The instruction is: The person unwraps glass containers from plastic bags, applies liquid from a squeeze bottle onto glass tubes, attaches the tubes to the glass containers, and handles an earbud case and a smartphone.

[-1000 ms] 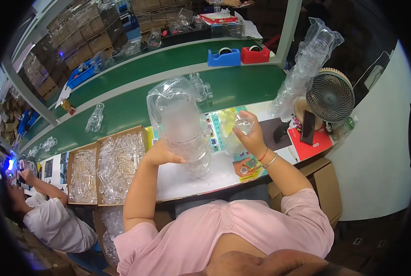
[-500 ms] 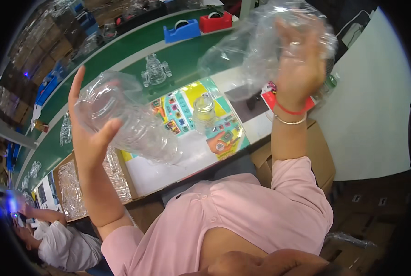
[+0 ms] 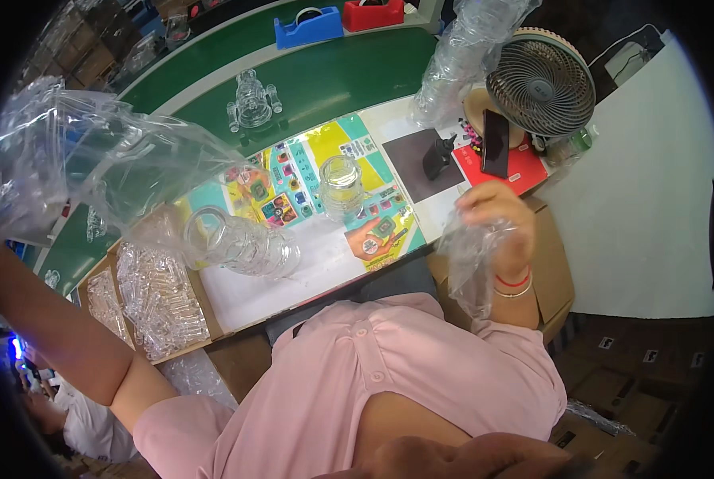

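My right hand (image 3: pixel 500 223) is closed on a crumpled clear plastic bag (image 3: pixel 472 267) that hangs below its fingers, off the table's front edge. At the far left, my left forearm (image 3: pixel 53 327) reaches to the rim of the picture; its fingers are hidden there, near a large clear plastic bag (image 3: pixel 117 152) spread in the air. Below that bag, a tilted stack of clear ribbed plastic cups (image 3: pixel 249 243) lies bare on the table. A shorter clear stack (image 3: pixel 342 188) stands on the printed sheet (image 3: pixel 357 148). A taller clear stack (image 3: pixel 460 60) stands at the back right.
A cardboard box (image 3: pixel 205 307) holds many small clear tubes. A clear assembled piece (image 3: pixel 253 100) sits on the green surface (image 3: pixel 325 96). Blue (image 3: pixel 309 30) and red (image 3: pixel 373 14) tape dispensers stand behind. At right are a fan (image 3: pixel 542 84), phone (image 3: pixel 496 144) and black bottle (image 3: pixel 438 156).
My left hand has left the cup stack and swung left, as the large plastic bag did. My right hand has come down from the tall stack, with a bag in its fingers.
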Demonstrator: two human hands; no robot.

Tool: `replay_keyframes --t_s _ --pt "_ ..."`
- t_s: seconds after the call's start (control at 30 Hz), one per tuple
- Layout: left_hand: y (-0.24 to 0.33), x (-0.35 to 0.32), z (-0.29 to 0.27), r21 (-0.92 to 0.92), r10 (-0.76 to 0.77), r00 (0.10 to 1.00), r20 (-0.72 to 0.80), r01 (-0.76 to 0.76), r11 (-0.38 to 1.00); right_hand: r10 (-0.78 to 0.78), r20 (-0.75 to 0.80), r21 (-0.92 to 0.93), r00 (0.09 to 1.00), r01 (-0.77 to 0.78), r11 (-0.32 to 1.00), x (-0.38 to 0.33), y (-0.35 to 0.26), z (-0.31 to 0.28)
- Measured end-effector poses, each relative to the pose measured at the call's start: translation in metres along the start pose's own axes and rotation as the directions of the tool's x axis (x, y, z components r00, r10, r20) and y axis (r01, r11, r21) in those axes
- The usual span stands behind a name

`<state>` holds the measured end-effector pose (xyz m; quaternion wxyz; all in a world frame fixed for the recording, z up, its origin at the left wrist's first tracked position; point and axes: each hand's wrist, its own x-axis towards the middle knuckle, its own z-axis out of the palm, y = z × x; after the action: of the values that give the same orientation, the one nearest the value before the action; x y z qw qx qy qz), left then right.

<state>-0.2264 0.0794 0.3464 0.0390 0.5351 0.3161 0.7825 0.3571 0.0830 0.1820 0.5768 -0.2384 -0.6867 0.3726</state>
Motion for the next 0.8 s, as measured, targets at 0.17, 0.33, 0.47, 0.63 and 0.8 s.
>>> replay_keyframes --t_s 0.17,0.33,0.47,0.63,0.8 --pt "-0.055 -0.012 -0.024 0.136 0.037 0.998 -0.05 -0.03 0.99 0.185 0.008 -0.047 0.983 -0.184 0.982 -0.02 0.033 0.017" --pt "-0.094 -0.067 0.007 0.18 -0.066 0.995 -0.068 0.078 0.981 0.371 0.002 0.174 0.929 -0.366 0.914 -0.026 0.054 0.063" --pt "-0.107 -0.12 0.066 0.097 -0.342 0.923 -0.176 0.362 0.927 0.307 0.172 0.116 0.936 -0.329 0.937 -0.019 0.072 0.082" --pt "-0.079 -0.116 0.092 -0.146 -0.506 0.817 -0.276 0.485 0.862 0.449 0.274 0.358 0.851 -0.523 0.773 0.026 0.048 0.098" --pt "-0.05 -0.101 0.131 -0.199 -0.38 0.873 -0.307 0.331 0.922 0.446 0.368 0.354 0.816 -0.566 0.745 0.068 0.038 0.147"
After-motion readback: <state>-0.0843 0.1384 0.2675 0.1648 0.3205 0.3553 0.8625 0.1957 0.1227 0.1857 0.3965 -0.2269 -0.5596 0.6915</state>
